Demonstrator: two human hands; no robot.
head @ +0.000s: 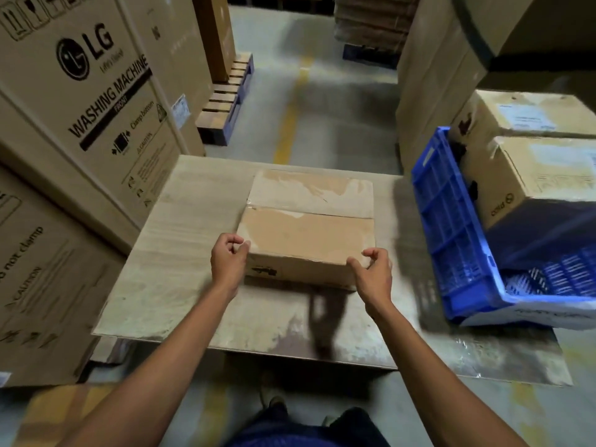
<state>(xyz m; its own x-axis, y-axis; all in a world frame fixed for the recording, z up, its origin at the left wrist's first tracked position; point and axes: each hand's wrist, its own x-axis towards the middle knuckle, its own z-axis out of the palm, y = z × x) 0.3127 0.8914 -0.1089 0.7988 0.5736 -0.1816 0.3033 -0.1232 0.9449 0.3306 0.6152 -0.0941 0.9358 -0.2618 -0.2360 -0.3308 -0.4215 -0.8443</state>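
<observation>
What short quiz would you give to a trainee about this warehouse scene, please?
1. True or false: the closed brown cardboard box lies inside the blue plastic crate.
2. Choose one. The left hand and the right hand are at:
A. the far corners of the box
B. the near corners of the box
C. the rim of the crate
3. Fill the gap: the tall brown cardboard carton on the left is printed "LG WASHING ____".

Key: 1 false, because it lies on a flat sheet beside the crate; 2 B; 3 MACHINE.
</observation>
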